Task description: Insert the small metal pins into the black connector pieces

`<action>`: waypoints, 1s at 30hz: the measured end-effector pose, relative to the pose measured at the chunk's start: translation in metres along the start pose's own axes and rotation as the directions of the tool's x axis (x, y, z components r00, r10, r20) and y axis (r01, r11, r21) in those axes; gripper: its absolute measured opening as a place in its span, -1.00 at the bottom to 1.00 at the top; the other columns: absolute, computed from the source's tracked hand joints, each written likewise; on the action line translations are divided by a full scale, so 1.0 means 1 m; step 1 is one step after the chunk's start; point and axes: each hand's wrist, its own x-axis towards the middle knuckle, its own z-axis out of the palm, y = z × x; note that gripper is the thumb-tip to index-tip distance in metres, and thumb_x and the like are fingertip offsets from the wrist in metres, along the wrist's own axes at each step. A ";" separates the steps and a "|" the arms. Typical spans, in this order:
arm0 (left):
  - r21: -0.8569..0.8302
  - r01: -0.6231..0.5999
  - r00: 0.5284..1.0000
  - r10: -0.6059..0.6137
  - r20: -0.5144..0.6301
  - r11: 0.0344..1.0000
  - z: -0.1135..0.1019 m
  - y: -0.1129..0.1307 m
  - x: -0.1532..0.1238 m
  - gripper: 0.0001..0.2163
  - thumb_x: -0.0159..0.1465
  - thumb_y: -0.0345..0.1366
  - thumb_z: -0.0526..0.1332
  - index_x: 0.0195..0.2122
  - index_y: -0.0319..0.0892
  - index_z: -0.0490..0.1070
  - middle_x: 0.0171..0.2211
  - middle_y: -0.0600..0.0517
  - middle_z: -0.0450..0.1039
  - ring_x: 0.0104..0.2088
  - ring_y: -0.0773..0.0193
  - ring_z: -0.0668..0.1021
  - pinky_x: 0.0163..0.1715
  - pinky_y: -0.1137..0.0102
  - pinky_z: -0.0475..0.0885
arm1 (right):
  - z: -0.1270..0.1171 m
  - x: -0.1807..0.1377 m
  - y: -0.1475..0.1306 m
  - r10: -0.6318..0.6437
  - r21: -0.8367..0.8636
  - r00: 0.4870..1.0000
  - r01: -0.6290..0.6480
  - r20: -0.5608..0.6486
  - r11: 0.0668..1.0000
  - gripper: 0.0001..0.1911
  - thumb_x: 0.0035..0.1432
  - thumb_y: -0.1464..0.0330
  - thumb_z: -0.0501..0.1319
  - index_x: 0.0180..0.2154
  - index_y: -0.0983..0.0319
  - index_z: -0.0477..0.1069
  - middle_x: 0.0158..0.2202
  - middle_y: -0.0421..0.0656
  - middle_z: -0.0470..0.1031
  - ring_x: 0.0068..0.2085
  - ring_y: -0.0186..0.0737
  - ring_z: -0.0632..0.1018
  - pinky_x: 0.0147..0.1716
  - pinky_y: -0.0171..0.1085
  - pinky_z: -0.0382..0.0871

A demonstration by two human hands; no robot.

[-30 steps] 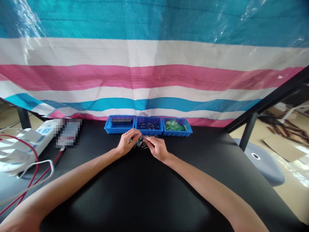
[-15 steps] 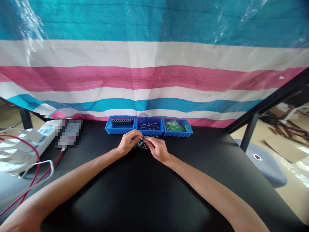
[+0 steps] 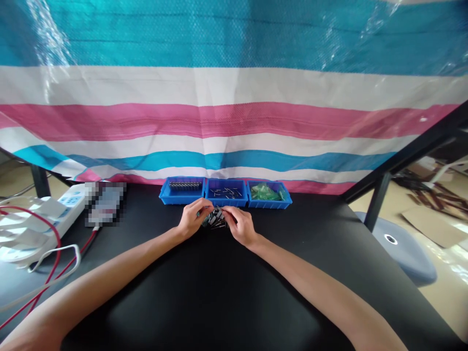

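My left hand (image 3: 193, 217) and my right hand (image 3: 241, 225) meet over a small heap of metal parts (image 3: 217, 220) on the black table. The left fingertips are pinched together at the heap's left side, with something greenish showing by them. On the right side, thumb and forefinger press together too. What either pinch holds is too small to make out. Just behind stand three blue bins: the left bin (image 3: 182, 200) has rows of metal cylinders, the middle bin (image 3: 226, 202) has loose thin dark pins, and the right bin (image 3: 269, 204) has green pieces.
A white power strip (image 3: 69, 204) with red and white cables lies at the left, beside a pixelated device (image 3: 107, 204). Striped sheeting (image 3: 234, 122) hangs behind the bins. A grey stool (image 3: 398, 248) stands past the table's right edge.
The two hands have drawn slightly apart, and more of the heap shows between them. The view has tilted a little.
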 end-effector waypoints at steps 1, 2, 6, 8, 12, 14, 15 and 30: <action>0.000 -0.002 1.000 0.002 0.000 1.000 0.000 0.000 0.000 -0.88 0.33 -0.30 0.13 -0.30 -0.20 0.39 -0.39 0.04 0.43 -0.49 0.43 0.43 -0.44 0.52 0.35 | 0.000 0.000 0.000 -0.007 0.004 1.000 0.007 0.010 1.000 -0.81 0.30 0.38 0.08 -0.13 0.19 0.44 -0.24 -0.13 0.59 -0.25 -0.22 0.61 -0.23 -0.30 0.48; -0.001 0.001 1.000 -0.001 0.002 1.000 0.000 0.001 0.000 -0.88 0.33 -0.30 0.13 -0.30 -0.20 0.39 -0.39 0.04 0.44 -0.49 0.43 0.43 -0.45 0.52 0.35 | 0.000 0.000 0.000 -0.017 0.007 1.000 0.017 0.022 1.000 -0.81 0.30 0.39 0.08 -0.12 0.18 0.44 -0.24 -0.13 0.58 -0.25 -0.22 0.61 -0.23 -0.30 0.48; 0.008 0.009 1.000 -0.010 0.011 1.000 0.001 0.001 0.001 -0.87 0.33 -0.29 0.13 -0.29 -0.20 0.40 -0.38 0.04 0.45 -0.50 0.43 0.43 -0.44 0.52 0.36 | 0.000 -0.001 -0.001 -0.061 0.021 0.996 0.060 0.058 0.998 -0.81 0.29 0.40 0.09 -0.12 0.19 0.43 -0.26 -0.13 0.58 -0.25 -0.24 0.60 -0.22 -0.31 0.47; 0.020 -0.003 1.000 0.003 0.004 1.000 0.001 0.000 0.000 -0.88 0.32 -0.29 0.14 -0.28 -0.21 0.41 -0.38 0.03 0.46 -0.47 0.41 0.44 -0.41 0.51 0.37 | -0.001 -0.001 -0.002 -0.064 0.021 0.996 0.063 0.056 0.998 -0.81 0.29 0.42 0.09 -0.12 0.21 0.43 -0.26 -0.13 0.57 -0.25 -0.24 0.59 -0.22 -0.31 0.46; 0.030 -0.037 0.999 0.037 -0.008 0.999 0.002 -0.001 -0.001 -0.89 0.29 -0.30 0.18 -0.25 -0.22 0.42 -0.32 -0.02 0.46 -0.48 0.42 0.42 -0.44 0.52 0.36 | -0.003 0.000 -0.003 -0.036 0.012 0.999 0.035 0.036 0.999 -0.80 0.29 0.43 0.07 -0.11 0.22 0.43 -0.30 -0.12 0.53 -0.29 -0.26 0.56 -0.26 -0.32 0.44; 0.022 -0.059 0.998 0.059 -0.021 0.998 0.002 -0.002 -0.001 -0.89 0.28 -0.30 0.20 -0.26 -0.23 0.43 -0.31 -0.03 0.45 -0.50 0.44 0.39 -0.48 0.53 0.35 | -0.003 0.001 -0.003 -0.021 0.015 1.000 0.021 0.020 1.000 -0.80 0.29 0.42 0.07 -0.12 0.22 0.43 -0.31 -0.12 0.52 -0.29 -0.26 0.55 -0.27 -0.31 0.43; 0.019 -0.069 0.997 0.069 -0.030 0.997 0.002 -0.002 -0.001 -0.90 0.27 -0.30 0.21 -0.27 -0.23 0.44 -0.30 -0.03 0.45 -0.50 0.44 0.39 -0.48 0.54 0.35 | -0.003 0.001 -0.004 -0.015 0.018 1.000 0.014 0.011 1.000 -0.81 0.29 0.43 0.07 -0.13 0.22 0.43 -0.30 -0.12 0.51 -0.29 -0.26 0.54 -0.26 -0.31 0.43; 0.031 -0.168 0.984 0.169 -0.048 0.985 0.004 -0.006 -0.002 -0.95 0.23 -0.35 0.26 -0.34 -0.22 0.49 -0.34 -0.01 0.47 -0.44 0.42 0.47 -0.46 0.53 0.40 | -0.003 0.003 -0.003 0.021 0.030 1.000 -0.021 -0.005 0.999 -0.82 0.29 0.43 0.05 -0.16 0.23 0.41 -0.31 -0.11 0.43 -0.31 -0.26 0.48 -0.27 -0.29 0.39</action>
